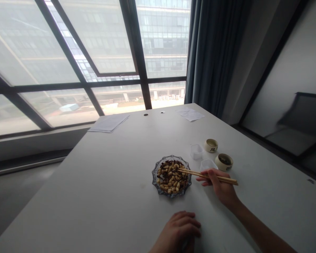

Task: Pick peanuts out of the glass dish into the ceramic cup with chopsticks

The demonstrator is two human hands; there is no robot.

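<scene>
My right hand (221, 186) grips a pair of wooden chopsticks (191, 172), whose tips reach into the right side of a glass dish with a scalloped rim (155, 175). A mix of peanuts (173, 183) and dark reddish-brown pieces, which look like dried chilli, fills this dish. Near the front of the table my left hand (177, 228) rests below the dish, fingers loosely bent and slightly apart; its thumb side is partly hidden. One clear plastic cup (208, 164) stands just behind my right hand, partly covered by it.
Another clear plastic cup (196, 151) is farther back. Beside the cups stand two small cream-coloured bowls; the nearer bowl (219, 164) has dark bits inside, the farther bowl (211, 149) bears a dark mark. Papers (109, 123) and a loose sheet (191, 114) lie at the white table's (107, 182) far end.
</scene>
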